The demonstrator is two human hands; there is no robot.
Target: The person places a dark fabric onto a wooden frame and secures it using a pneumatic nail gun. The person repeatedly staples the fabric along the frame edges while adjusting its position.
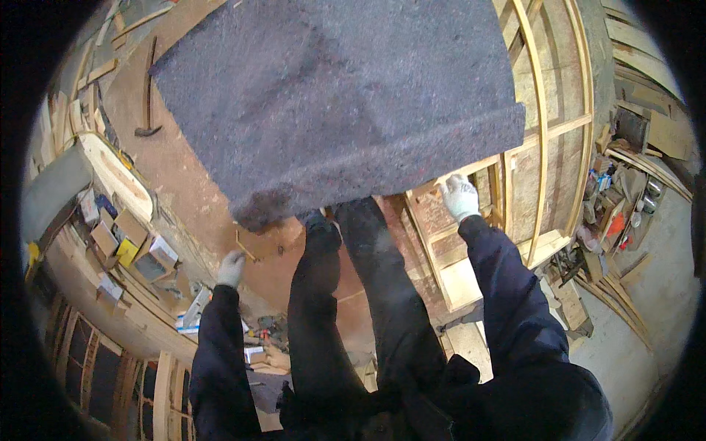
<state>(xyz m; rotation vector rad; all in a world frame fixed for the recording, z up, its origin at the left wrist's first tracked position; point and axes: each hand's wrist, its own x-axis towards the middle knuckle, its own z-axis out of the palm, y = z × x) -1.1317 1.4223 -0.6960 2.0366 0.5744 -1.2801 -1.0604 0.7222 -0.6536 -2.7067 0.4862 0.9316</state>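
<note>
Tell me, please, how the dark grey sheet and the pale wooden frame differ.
The sheet is dark grey and felt-like; the frame is pale wood. The sheet is one unbroken surface; the frame is divided into openings. The sheet is rumpled along its near side; the frame looks rigid. Both run past the picture's top edge.

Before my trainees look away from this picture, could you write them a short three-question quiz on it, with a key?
1. Fill in: The left hand wears a pale ____.
2. True or false: The hammer-like tool lies beside the grey felt-like sheet, not on top of it.
3. Which of these is nearest to the right hand?
A) the hammer-like tool
B) the wooden frame
C) the cardboard boxes

Key: 1. glove; 2. true; 3. B
</note>
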